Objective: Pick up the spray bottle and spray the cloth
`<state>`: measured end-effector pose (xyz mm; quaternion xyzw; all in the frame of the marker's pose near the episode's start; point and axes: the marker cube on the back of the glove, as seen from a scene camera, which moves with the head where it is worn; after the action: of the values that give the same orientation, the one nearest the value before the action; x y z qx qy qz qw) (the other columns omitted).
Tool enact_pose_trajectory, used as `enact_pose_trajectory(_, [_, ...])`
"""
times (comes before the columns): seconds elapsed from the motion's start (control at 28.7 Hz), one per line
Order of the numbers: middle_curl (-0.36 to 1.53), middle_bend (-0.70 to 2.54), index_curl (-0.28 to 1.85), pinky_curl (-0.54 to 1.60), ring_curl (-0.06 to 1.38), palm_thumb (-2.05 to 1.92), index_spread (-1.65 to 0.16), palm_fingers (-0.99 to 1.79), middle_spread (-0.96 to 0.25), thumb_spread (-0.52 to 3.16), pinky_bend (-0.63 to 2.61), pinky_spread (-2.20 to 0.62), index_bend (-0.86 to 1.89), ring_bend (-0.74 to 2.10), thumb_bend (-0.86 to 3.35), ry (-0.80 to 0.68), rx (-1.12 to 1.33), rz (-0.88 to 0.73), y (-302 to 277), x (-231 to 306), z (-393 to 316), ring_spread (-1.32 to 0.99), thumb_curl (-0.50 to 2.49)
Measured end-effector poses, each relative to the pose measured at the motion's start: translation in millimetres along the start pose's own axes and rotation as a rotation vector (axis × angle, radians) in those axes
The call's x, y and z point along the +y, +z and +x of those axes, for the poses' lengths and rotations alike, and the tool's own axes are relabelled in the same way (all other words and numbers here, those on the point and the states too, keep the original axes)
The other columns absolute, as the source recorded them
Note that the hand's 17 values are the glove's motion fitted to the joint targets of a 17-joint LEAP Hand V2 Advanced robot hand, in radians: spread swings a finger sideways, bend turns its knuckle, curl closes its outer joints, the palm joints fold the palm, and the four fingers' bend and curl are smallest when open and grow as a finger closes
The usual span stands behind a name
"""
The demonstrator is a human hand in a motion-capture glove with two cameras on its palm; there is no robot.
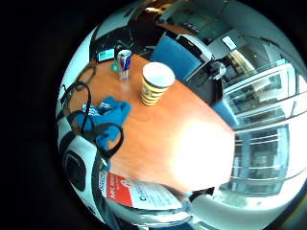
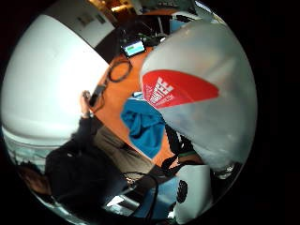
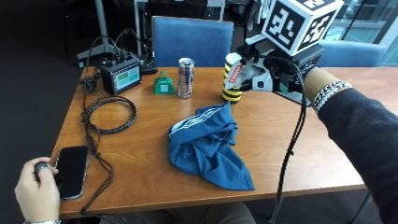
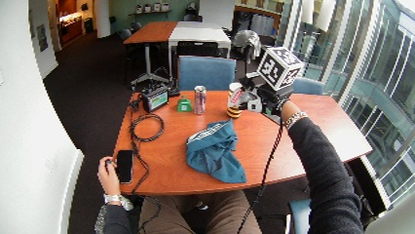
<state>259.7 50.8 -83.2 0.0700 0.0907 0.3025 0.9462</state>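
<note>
Gloved right hand (image 3: 277, 70) wrapping its fingers around the spray bottle (image 3: 235, 74), holding it up above the table (image 3: 298, 140), behind the blue cloth (image 3: 208, 147), near the striped cup (image 3: 231, 94)

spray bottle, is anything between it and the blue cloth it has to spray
Nothing visible does. The gloved right hand grips the spray bottle above the table, beside the yellow-and-black striped cup. The blue cloth lies crumpled below and nearer the person, with only bare tabletop between.
</note>
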Motion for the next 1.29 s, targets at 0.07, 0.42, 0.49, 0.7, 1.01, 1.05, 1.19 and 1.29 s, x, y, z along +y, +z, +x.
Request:
enact_pose_trajectory(0.07, [0.5,0.63,0.49,0.38,0.43,0.78,-0.28,1.43,-0.22,1.0,0.44,-0.32,0.29,0.67,-0.02,-0.032,0.074,-0.048,0.2,2.4,-10.5,-0.24,0.38])
enact_pose_trajectory(0.42, [0.5,0.64,0.5,0.38,0.42,0.78,-0.28,1.43,-0.23,1.01,0.44,-0.32,0.3,0.67,-0.02,-0.239,0.363,-0.25,54.2,15.4,-72.5,-0.24,0.38])
enact_pose_trajectory(0.49, [0.5,0.64,0.5,0.38,0.42,0.78,-0.28,1.43,-0.23,1.01,0.43,-0.32,0.3,0.67,-0.02,-0.269,0.382,-0.275,67.3,18.5,-83.0,-0.24,0.38])
enact_pose_trajectory(0.7, [0.49,0.64,0.5,0.38,0.42,0.78,-0.28,1.43,-0.23,1.01,0.43,-0.32,0.3,0.66,-0.02,-0.324,0.402,-0.33,97.5,27.8,-99.6,-0.25,0.38])
enact_pose_trajectory(1.01, [0.49,0.65,0.5,0.38,0.42,0.77,-0.28,1.43,-0.23,1.01,0.43,-0.33,0.29,0.66,-0.02,-0.309,0.359,-0.315,95.4,25.1,-97.9,-0.25,0.38])
enact_pose_trajectory(1.05, [0.49,0.65,0.5,0.38,0.42,0.77,-0.28,1.43,-0.23,1.01,0.43,-0.33,0.29,0.66,-0.02,-0.303,0.347,-0.306,91.3,23.0,-97.3,-0.25,0.38])
enact_pose_trajectory(1.19, [0.49,0.65,0.5,0.38,0.42,0.77,-0.28,1.43,-0.23,1.01,0.43,-0.33,0.29,0.66,-0.02,-0.272,0.285,-0.251,70.5,13.6,-97.3,-0.25,0.38])
enact_pose_trajectory(1.29, [0.49,0.65,0.51,0.38,0.42,0.77,-0.28,1.43,-0.23,1.01,0.43,-0.33,0.3,0.66,-0.02,-0.244,0.239,-0.19,52.0,4.3,-99.0,-0.25,0.38])
